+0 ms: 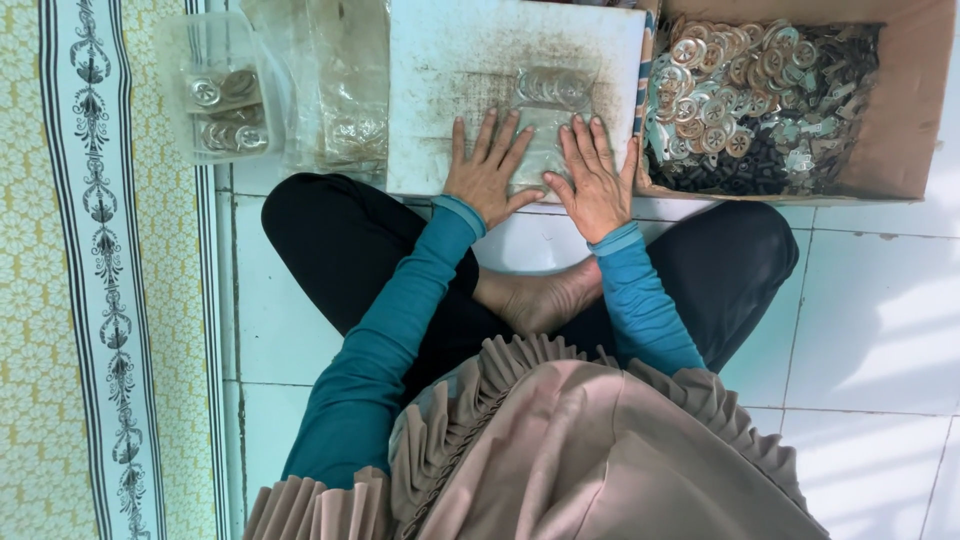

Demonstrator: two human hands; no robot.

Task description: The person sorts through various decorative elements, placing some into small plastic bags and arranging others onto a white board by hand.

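A clear plastic bag (545, 120) holding a row of round metal discs (552, 87) lies on a stained white board (440, 70) in front of my crossed legs. My left hand (487, 170) rests flat on the board with its fingers spread, and its fingertips touch the bag's left edge. My right hand (597, 178) presses flat on the bag's right side. Neither hand grips anything.
A cardboard box (900, 130) at the right is full of several loose metal discs (720, 70) and small dark parts. Filled clear bags (225, 100) and flat empty ones (345, 90) lie at the left. A patterned mat (100, 300) covers the floor's left side.
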